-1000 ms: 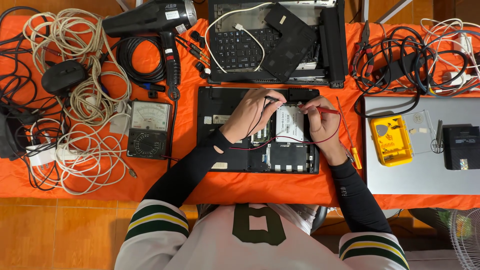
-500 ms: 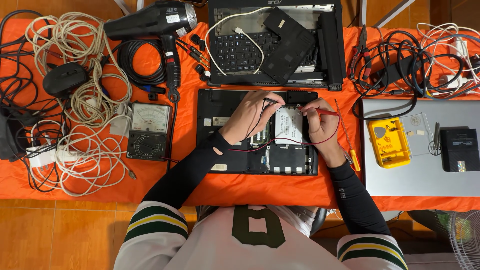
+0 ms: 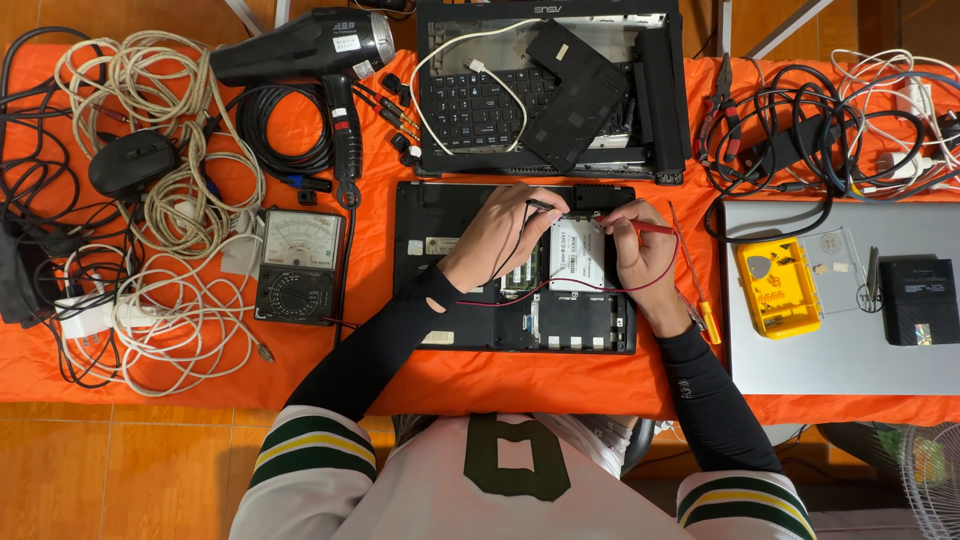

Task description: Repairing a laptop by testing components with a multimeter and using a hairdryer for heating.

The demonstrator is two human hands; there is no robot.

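Both hands work over one opened laptop base (image 3: 470,330) lying bottom-up in the middle of the orange-covered bench (image 3: 380,260). The left hand (image 3: 497,232) is closed narrowly on a black probe (image 3: 543,205), its tip near the top edge of a white rectangular drive (image 3: 576,255) seated in the base. The right hand (image 3: 643,250) pinches a red probe (image 3: 650,228) between fingers and thumb, pointing left at the same drive. Two thin leads — one black, one red (image 3: 560,290) — loop across the base under the hands.

Left of the base sits one analogue multimeter (image 3: 298,265) with a dial face. Beyond it lie a tangle of pale cables (image 3: 170,200), one black mouse (image 3: 132,162) and a coil of black cable (image 3: 285,130). One black hair dryer (image 3: 305,50) lies at the top left.

Above the base stands a second laptop (image 3: 480,110), opened, with a loose black panel (image 3: 580,85) and a white cable (image 3: 450,55) on it. At the right lies a third laptop, silver and shut (image 3: 830,350) — on it one yellow case (image 3: 778,288) and one black box (image 3: 918,300). One screwdriver (image 3: 692,280) lies just beside the right hand.
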